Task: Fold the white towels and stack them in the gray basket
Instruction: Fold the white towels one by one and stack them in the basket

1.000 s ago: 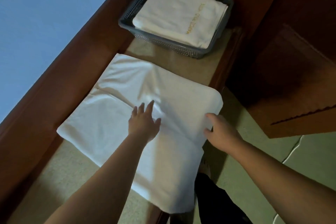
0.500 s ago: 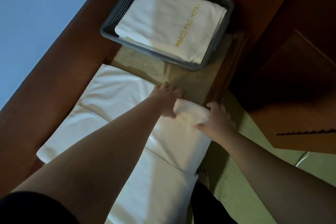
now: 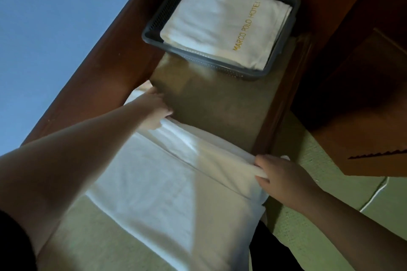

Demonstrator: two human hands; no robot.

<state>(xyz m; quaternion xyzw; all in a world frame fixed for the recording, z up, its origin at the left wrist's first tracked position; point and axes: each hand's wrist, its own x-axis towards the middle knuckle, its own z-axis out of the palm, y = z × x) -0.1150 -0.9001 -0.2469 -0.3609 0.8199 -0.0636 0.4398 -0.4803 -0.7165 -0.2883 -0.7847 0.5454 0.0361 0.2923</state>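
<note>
Left hand (image 3: pixel 157 108) pinching the far edge of the white towel (image 3: pixel 167 182) mid-frame, right hand (image 3: pixel 279 176) gripping its right end. Spread flat on the table (image 3: pixel 211 103), lower centre. Folded towels (image 3: pixel 222 24) already sitting in the gray basket (image 3: pixel 154 36), top centre.

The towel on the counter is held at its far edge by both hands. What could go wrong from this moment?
1. The towel hangs a little over the counter's near edge by the right hand; it may slide off when pulled.
2. The left hand and right hand grip far apart, so the fold may come out crooked.
3. The gray basket already holds a folded towel up to its rim; another on top may sit unevenly.
</note>
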